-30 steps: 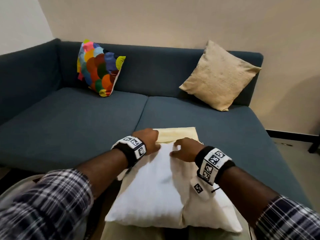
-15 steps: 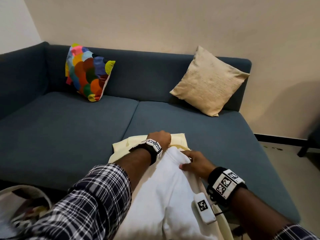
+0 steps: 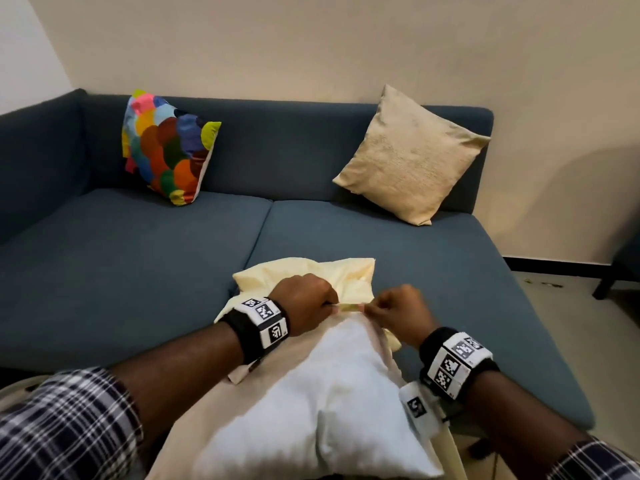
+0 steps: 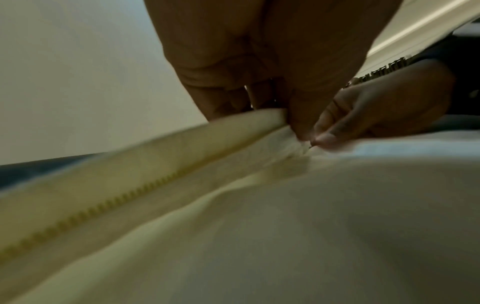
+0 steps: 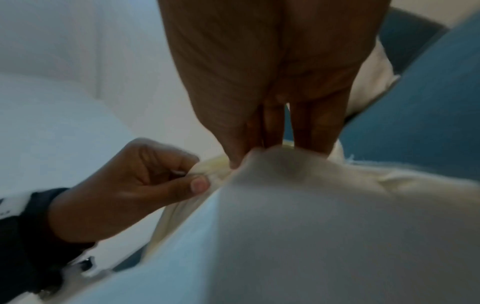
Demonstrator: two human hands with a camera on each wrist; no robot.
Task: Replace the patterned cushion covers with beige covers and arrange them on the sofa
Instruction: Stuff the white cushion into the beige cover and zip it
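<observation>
At the sofa seat's 6 o'clock edge, the left hand (image 3: pixel 304 303) and right hand (image 3: pixel 398 311) each pinch the pale beige fabric cover's (image 3: pixel 349 275) zippered opening over the white cushion insert (image 3: pixel 311 403); uneven pulling could snag the zipper.

My left hand (image 3: pixel 304 303) knuckles-up, thumb and fingers pinched shut, my right hand (image 3: pixel 401 315) just beside it, pinched likewise, both forearms reaching forward, plaid sleeves pushed back

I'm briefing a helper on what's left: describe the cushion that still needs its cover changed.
On the blue sofa, look at the backrest's left end. The patterned cushion leans there, covered in overlapping multicoloured circles, unlike the plain beige cushion at the right end.
</observation>
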